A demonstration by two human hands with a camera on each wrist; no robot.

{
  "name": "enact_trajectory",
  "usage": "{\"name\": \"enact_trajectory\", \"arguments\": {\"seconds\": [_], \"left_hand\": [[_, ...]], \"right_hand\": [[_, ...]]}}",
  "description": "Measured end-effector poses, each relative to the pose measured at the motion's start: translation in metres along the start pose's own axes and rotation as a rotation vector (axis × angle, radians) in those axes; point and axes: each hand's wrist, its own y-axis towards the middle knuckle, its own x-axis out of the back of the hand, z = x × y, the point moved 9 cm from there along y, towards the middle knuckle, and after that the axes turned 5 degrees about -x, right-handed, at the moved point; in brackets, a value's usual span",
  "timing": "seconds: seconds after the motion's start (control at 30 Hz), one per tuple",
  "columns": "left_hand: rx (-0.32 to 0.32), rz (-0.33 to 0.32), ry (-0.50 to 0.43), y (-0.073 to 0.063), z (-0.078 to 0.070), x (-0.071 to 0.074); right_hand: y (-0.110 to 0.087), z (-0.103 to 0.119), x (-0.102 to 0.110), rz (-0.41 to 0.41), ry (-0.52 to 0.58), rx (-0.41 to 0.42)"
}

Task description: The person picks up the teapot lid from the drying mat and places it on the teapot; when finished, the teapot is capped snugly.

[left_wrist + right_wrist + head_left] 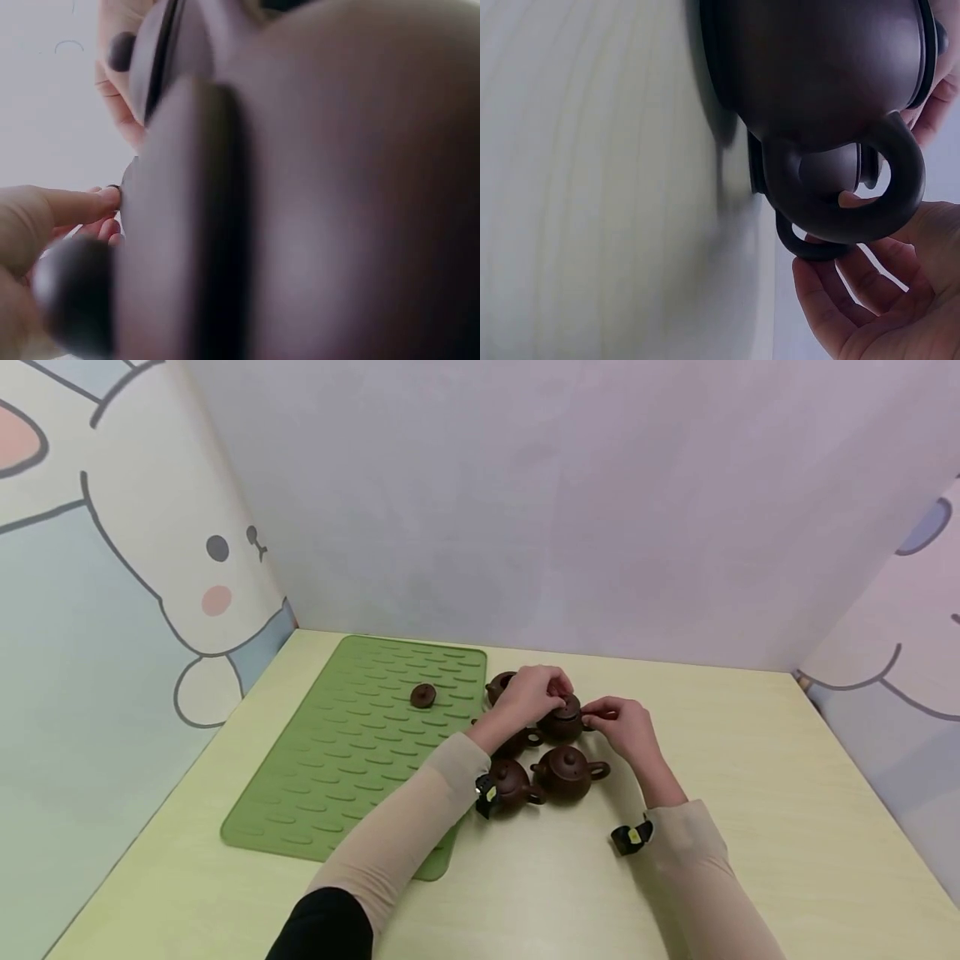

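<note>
My left hand (531,693) reaches over a dark brown teapot (561,727) at the back right of a group, its thumb and fingers pinching at the lid (571,706). In the left wrist view, the left thumb and fingers (75,210) meet at a small dark part, largely hidden behind a nearer teapot (360,195). With its fingertips, my right hand (628,727) grips the same teapot's handle (810,246). A nearer teapot's looped handle (907,180) partly covers that grip in the right wrist view.
Lidded teapots stand close by at front right (566,773) and front left (510,785); another (517,743) is partly under the left wrist. A teapot (497,687) at the back looks lidless. One loose lid (423,696) lies on the green mat (315,777). Walls border the table.
</note>
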Motion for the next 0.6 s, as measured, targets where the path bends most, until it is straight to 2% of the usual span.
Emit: {"name": "enact_trajectory", "arguments": {"seconds": [0.13, 0.3, 0.47, 0.6], "left_hand": [[0.002, 0.020, 0.036, 0.000, 0.001, -0.004], [-0.020, 0.024, 0.009, -0.002, 0.000, 0.000], [-0.049, -0.032, -0.049, -0.006, 0.003, 0.019], [-0.055, -0.098, -0.103, -0.012, 0.013, 0.039]], "right_hand": [[-0.001, 0.000, 0.000, -0.005, -0.003, 0.009], [-0.002, -0.001, 0.002, -0.003, -0.010, 0.009], [0.001, -0.002, 0.009, -0.019, 0.014, -0.007], [0.007, 0.003, 0.013, -0.034, 0.041, 0.000]]}}
